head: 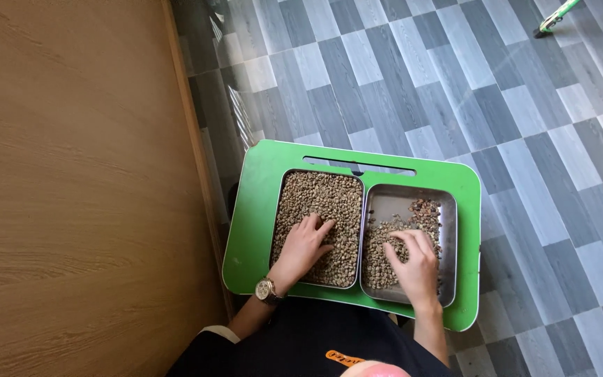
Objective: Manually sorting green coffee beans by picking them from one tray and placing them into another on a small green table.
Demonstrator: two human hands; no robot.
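At the centre of the frame, your left hand (306,244) lies flat, grip wide, on the full tray (319,230) of beans. Your right hand (413,262) pinches beans in the half-empty tray (447,244). A nudge could tip either off the green surface (256,209).

One head-worn camera looks steeply down, fairly near, onto the green lap table (259,209).

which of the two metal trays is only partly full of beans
The right-hand steel tray under the right hand: bare metal shows at its far-left corner, while the left-hand steel tray is fully covered.
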